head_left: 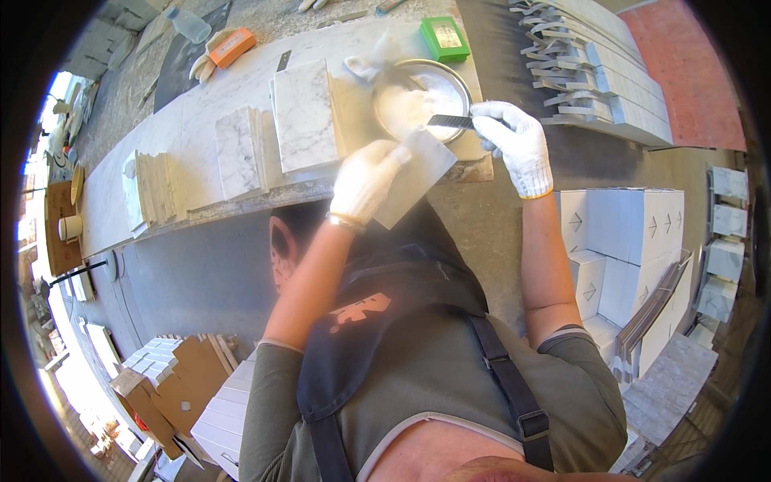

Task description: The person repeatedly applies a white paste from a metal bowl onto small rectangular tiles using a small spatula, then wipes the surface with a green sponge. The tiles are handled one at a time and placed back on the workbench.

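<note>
My left hand (364,183), in a white knit glove, is closed on a thin pale grey tile (419,167) by its upper left edge. The tile is tilted in front of the table's near edge. In my right hand (518,146), also gloved, is a dark flat scraper-like blade (451,122), its tip over the near side of a round metal bowl (464,90). White powder or paste (411,104) lies in the bowl; which it is, I cannot tell. Left of the bowl, marble tiles (303,120) stand in a stack.
More tile stacks (238,153) stand along the table (205,193). A green box (445,38) is behind the bowl; an orange box (232,46) and plastic bottle (189,26) are at far left. White cartons (622,229) and strapped slabs (618,88) stand at right.
</note>
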`<state>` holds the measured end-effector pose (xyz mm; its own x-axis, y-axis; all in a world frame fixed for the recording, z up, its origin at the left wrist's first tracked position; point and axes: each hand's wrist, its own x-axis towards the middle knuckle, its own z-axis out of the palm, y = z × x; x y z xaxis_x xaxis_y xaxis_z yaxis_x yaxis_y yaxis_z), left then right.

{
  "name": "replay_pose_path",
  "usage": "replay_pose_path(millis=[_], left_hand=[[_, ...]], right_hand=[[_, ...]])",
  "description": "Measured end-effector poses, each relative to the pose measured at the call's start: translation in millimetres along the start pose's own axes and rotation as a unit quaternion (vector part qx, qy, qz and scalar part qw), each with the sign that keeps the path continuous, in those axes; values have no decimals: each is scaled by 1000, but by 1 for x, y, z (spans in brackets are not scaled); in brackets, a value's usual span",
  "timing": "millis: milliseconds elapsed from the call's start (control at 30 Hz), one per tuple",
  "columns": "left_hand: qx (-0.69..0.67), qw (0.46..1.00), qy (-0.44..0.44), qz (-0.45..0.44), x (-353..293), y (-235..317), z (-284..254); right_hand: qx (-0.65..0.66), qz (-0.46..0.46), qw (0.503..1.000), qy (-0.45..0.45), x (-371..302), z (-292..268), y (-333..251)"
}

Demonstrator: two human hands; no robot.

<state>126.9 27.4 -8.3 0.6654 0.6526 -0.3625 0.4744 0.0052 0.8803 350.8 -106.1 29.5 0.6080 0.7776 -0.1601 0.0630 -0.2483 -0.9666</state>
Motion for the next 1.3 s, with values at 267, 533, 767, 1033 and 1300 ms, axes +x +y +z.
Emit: replay_pose_path(millis=[267, 533, 767, 1033, 1300], left_hand=[[-29, 1000, 2, 0, 3, -8, 4], [0, 1000, 7, 6, 2, -6, 4], [23, 1000, 13, 13, -1, 0, 2], [46, 999, 3, 14, -1, 1, 1], [52, 998, 3, 22, 2, -5, 0]], right_hand=[[-344, -87, 935, -8, 24, 7, -1], [-448, -80, 878, 146, 107, 2, -28], [-491, -215, 842, -57, 164, 48, -41], [-487, -201, 841, -127, 192, 88, -38], [-157, -104, 972, -142, 98, 27, -41]])
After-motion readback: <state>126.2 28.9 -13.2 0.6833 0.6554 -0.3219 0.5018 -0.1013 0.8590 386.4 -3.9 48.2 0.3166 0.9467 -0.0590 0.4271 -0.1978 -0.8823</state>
